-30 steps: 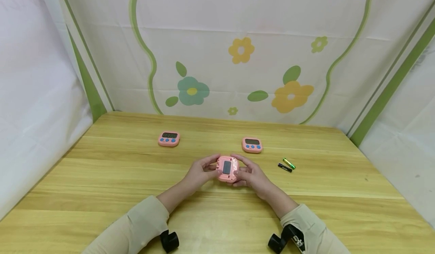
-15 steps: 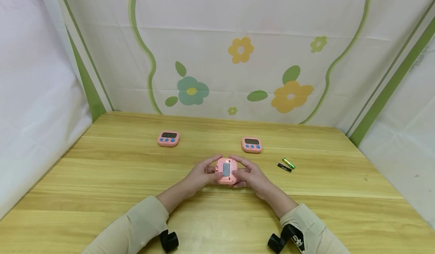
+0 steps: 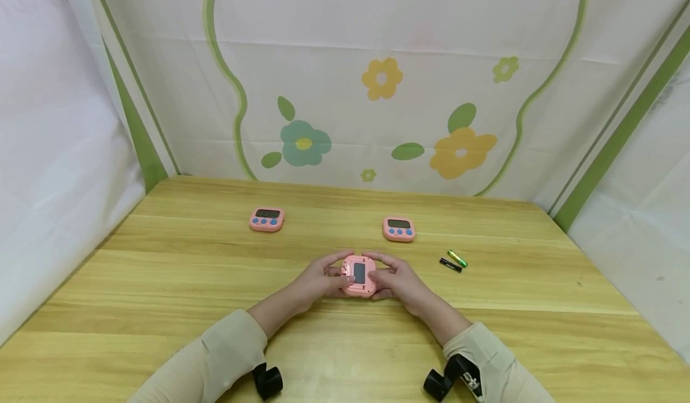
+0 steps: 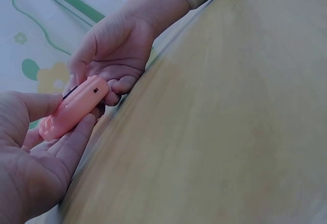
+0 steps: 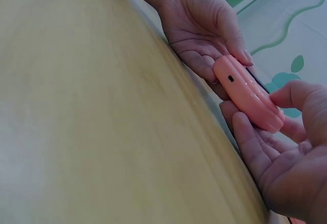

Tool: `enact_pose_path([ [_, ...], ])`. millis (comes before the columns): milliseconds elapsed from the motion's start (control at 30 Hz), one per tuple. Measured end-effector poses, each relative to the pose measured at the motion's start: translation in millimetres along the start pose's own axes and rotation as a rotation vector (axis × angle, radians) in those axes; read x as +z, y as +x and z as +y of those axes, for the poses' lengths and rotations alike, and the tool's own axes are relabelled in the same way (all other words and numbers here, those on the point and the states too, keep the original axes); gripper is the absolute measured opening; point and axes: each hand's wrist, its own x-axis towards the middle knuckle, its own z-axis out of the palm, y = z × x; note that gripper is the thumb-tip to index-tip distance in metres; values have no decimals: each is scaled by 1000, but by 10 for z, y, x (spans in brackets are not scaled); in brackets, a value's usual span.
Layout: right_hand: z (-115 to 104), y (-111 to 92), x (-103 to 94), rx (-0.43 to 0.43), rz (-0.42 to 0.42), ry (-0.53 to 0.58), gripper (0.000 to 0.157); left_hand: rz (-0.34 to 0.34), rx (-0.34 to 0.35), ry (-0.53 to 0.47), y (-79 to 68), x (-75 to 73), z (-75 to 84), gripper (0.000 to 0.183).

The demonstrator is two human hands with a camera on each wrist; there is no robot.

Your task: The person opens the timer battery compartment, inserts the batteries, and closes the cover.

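Note:
A pink digital timer (image 3: 351, 266) is held between both hands above the middle of the wooden table, its back turned up. A dark grey rectangle shows on that back. My left hand (image 3: 317, 280) grips its left side, thumb on the back and fingers along the edge and underneath. On the opposite side my right hand (image 3: 401, 282) grips it the same way. From the left wrist view, the timer's rounded pink edge (image 4: 76, 109) has a small dark slot; the right wrist view shows this edge (image 5: 248, 94) too. Its display side is hidden.
Two more pink timers with blue buttons lie face up farther back, one timer (image 3: 266, 219) left and one timer (image 3: 399, 229) right. A green battery (image 3: 457, 258) and a black battery (image 3: 450, 265) lie right of the hands. A floral curtain (image 3: 345, 103) stands behind the table (image 3: 162, 283).
Both hands have brought the held timer slightly down in the view, toward the person, and its tilt has shifted a little. The other timers and the batteries have stayed in place.

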Motion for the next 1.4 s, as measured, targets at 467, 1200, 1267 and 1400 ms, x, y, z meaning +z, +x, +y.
enact_pose_path([
  [467, -34, 11, 41, 34, 49, -25, 46, 23, -11, 12, 9, 31, -15, 57],
  [1200, -47, -4, 114, 60, 150, -57, 45, 17, 0, -1, -6, 54, -4, 57],
  [1267, -46, -3, 113, 62, 148, -59, 44, 15, 1, -1, -2, 51, -10, 57],
  [1400, -41, 10, 108, 62, 136, -66, 43, 16, 3, 15, 5, 40, -28, 57],
])
